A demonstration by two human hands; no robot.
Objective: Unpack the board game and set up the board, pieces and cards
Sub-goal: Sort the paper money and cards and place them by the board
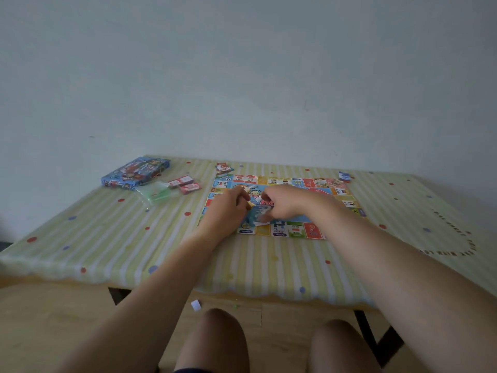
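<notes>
Board (279, 181) — unfolded, lying flat in the middle of the table (107, 238), with printed squares round its rim and a long side toward the seated person.

Blue card pack (259, 215) — small, held low over the near half of the board between both hands. The blur hides whether it is wrapped or a loose stack.

Left hand (228, 208) — fingers curled, pinching the pack's left end.

Right hand (285, 203) — fingers bent down over the pack's right end, gripping the same item.

Box (135, 172) — blue, at the far left of the table, well apart from the board.

Clear bag (156, 193) — something green inside, just beside the box.

Red card packs (185, 184) — two, between bag and board.

Cut-out figure (224, 167) — near the board's far left corner. Another small piece (344, 176) sits near the far right corner.

Step in hand, as I judge it: opening or squaring the blue cards before laying them down.

- Keep the pack low over the board, so a slipped card lands there and not on the floor.
- Let one hand anchor the pack while the other peels or evens the edges.
- Keep the wrists off the board, which looks light and could skew.
- Lay the stack squared on the centre panel.
- The red packs look untouched and would come next.
</notes>
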